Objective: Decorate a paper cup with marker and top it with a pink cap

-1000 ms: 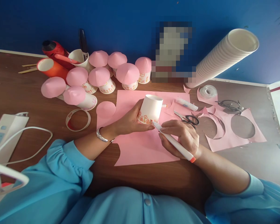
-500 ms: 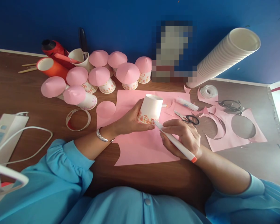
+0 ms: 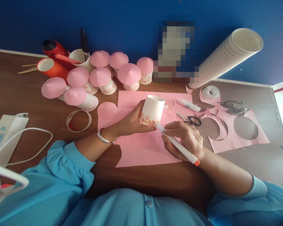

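My left hand (image 3: 134, 122) is closed around a white paper cup (image 3: 153, 108), its narrow end facing up. Orange flower drawings run along the lower rim of the cup. Between the thumb and fingers of my right hand (image 3: 185, 138) is a white marker (image 3: 179, 145) with an orange end cap. The marker's tip is at the drawn band near the cup's lower right edge; whether it touches cannot be made out. Beneath both hands lies a large pink paper sheet (image 3: 146, 153).
Several decorated cups with pink cone roofs (image 3: 129, 73) stand at the back left. A tall stack of paper cups (image 3: 226, 59) leans at the right. Scissors (image 3: 193, 121), a glue tube (image 3: 189, 105), tape (image 3: 211, 92) and cut pink scraps (image 3: 228, 141) lie right. A power strip (image 3: 8, 135) sits left.
The marker and my right hand have shifted very slightly at the cup's lower edge. My left hand and the cup stay in place.
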Tool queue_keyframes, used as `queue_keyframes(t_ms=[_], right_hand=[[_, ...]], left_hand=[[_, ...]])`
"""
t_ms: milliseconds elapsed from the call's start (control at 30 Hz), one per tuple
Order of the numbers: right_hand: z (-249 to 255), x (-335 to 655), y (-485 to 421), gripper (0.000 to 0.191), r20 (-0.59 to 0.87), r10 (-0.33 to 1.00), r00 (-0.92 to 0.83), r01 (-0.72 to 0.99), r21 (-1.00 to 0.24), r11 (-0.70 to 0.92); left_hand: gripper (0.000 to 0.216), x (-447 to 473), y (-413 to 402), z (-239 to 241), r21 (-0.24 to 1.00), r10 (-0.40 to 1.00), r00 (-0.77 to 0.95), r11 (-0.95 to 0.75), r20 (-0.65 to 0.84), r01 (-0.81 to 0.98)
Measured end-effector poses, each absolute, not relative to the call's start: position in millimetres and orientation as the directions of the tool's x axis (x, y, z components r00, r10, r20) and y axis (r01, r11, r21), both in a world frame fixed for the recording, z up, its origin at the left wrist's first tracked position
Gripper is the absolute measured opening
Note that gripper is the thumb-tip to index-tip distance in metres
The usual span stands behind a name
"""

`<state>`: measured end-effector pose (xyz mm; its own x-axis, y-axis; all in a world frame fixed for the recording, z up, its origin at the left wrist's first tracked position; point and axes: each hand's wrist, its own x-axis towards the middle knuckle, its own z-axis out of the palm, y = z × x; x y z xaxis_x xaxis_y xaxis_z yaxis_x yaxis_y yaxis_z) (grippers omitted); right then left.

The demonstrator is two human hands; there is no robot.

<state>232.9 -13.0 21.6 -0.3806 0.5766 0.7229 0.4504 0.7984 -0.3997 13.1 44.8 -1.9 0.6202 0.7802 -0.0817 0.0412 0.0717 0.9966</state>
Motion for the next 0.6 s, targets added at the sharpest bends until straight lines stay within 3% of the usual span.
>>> queue_keyframes(t_ms=[600], right_hand=[[19.5, 231.3, -12.1, 0.021, 0.721, 0.569, -0.395, 0.47, -0.374, 0.8]], left_hand=[[0.081, 13.6, 44.6, -7.7, 0.999, 0.783, 0.621, 0.026, -0.044, 0.039]])
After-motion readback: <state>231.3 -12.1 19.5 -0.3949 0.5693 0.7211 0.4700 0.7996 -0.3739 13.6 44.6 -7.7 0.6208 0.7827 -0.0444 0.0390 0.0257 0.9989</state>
